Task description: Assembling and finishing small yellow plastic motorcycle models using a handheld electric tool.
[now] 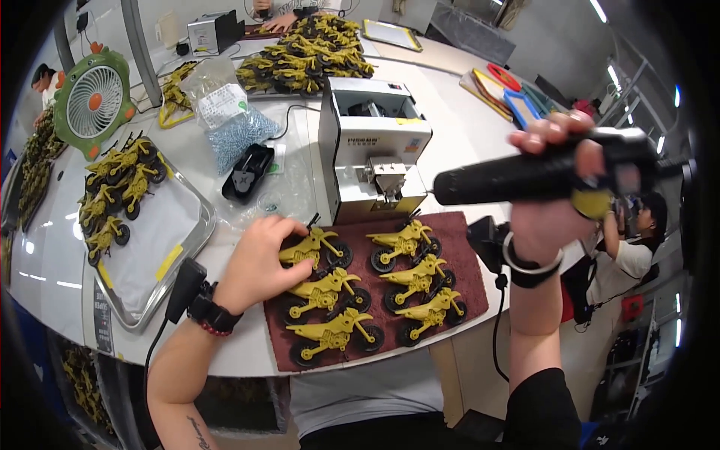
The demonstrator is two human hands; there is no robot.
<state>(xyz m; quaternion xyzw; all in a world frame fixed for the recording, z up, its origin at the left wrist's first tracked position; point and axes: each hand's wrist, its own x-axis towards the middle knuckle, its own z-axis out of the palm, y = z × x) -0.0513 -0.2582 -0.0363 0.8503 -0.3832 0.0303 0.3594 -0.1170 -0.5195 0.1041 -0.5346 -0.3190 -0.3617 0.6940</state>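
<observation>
My right hand (pixel 551 225) is wrapped round a black electric screwdriver (pixel 487 180), held level. Its tip points left, close to the front of a screw feeder (pixel 379 161), a grey and black box with a small metal block. My left hand (pixel 262 262) curls its thumb and fingers around the rear of a yellow toy motorcycle (pixel 319 246) with black wheels. That toy lies at the far left of a dark red cloth (pixel 472 281). Several like it lie in two columns, among them another toy motorcycle (pixel 334 336) at the near left.
Left of the cloth, a metal tray (pixel 202 217) holds more toy motorcycles. Behind are a bag of small screws (pixel 240 135), a black holder (pixel 247 172) and a green fan (pixel 94 101). A large heap of toy motorcycles (pixel 307 60) lies farther back, near another person's hand (pixel 279 22).
</observation>
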